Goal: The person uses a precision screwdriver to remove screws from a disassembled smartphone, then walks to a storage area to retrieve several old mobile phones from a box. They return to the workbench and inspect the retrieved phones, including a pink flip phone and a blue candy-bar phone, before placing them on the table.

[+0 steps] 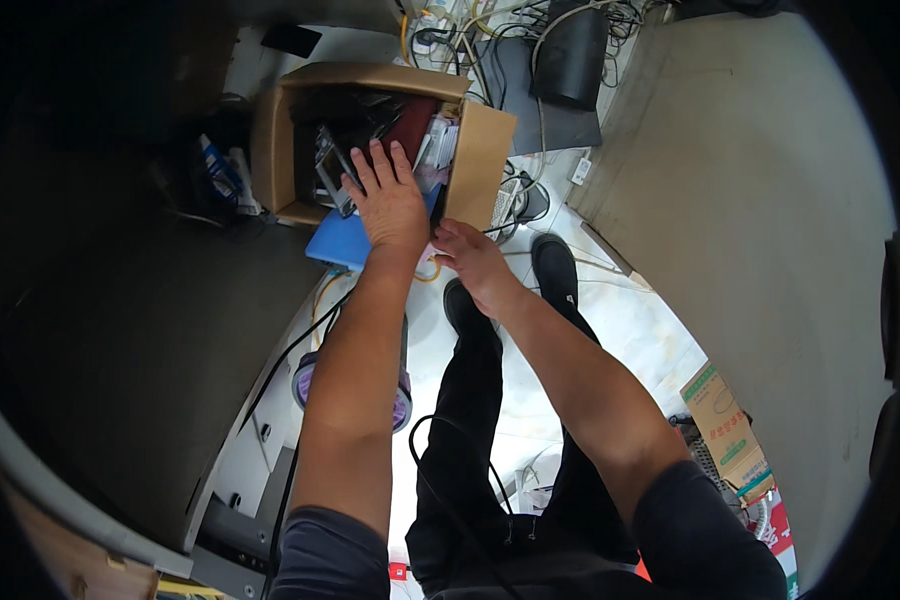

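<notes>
An open cardboard box (484,165) full of mixed items lies before me. My left hand (390,199) is over its near side, fingers spread and palm down, beside a grey metal-looking frame (331,161); whether it touches the contents I cannot tell. Inside are also a dark red flat item (414,124) and white papers or packets (441,142). A blue flat object (339,238) juts out under my left wrist. Near the box's lower right corner is my right hand (471,259), its fingers slightly bent and apart, with nothing seen in them.
Tangled cables (510,26) and a black cylindrical object (570,64) lie beyond the box. Dark and beige panels flank the narrow floor. My black shoes (555,262) stand close to the box. A wheeled item (401,409) is under my left arm; printed cardboard (724,427) lies at right.
</notes>
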Tool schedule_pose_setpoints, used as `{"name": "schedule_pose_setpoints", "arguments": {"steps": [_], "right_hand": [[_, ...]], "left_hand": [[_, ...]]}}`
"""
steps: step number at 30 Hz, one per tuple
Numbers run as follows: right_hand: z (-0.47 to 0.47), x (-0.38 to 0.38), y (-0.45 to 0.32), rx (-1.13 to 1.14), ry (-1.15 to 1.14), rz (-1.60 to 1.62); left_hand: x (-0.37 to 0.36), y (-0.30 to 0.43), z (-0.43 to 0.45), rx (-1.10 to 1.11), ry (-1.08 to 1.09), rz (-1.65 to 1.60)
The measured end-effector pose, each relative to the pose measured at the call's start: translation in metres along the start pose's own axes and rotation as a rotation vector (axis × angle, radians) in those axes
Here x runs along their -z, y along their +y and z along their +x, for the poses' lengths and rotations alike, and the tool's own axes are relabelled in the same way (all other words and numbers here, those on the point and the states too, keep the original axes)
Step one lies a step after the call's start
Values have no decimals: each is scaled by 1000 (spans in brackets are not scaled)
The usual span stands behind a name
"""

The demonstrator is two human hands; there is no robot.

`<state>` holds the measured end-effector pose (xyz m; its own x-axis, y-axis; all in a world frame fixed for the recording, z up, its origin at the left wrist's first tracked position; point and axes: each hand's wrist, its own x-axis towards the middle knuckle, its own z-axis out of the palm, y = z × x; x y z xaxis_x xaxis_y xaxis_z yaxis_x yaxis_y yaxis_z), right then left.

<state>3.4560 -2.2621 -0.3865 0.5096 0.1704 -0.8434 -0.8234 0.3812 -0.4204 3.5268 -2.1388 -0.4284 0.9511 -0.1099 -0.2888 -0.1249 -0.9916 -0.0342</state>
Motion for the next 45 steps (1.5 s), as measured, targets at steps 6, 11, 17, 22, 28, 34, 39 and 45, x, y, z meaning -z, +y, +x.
{"name": "schedule_pose_setpoints", "arguments": {"steps": [6, 11, 17, 22, 28, 34, 39, 45], "right_hand": [[27, 1, -12, 547, -95, -1207], [31, 4, 3, 683, -141, -1732], [34, 12, -4, 594, -209, -1771], [31, 12, -1, 665, -194, -1768], [32, 13, -7, 622, -226, -1834], [35, 7, -13, 534, -252, -1750], [42, 0, -14, 444, -191, -1505], [60, -4, -26, 412, -74, -1232]], "left_hand": [[-19, -2, 40, -40, -10, 147], [-23, -18, 44, -39, -54, 165], [14, -34, 44, -142, -97, -20], [37, -57, 49, -188, -99, -153], [75, -94, 62, -192, -209, -494], [89, -116, 71, -98, -343, -633], [83, -122, 71, -171, -274, -619], [83, -126, 73, -190, -237, -550]]}}
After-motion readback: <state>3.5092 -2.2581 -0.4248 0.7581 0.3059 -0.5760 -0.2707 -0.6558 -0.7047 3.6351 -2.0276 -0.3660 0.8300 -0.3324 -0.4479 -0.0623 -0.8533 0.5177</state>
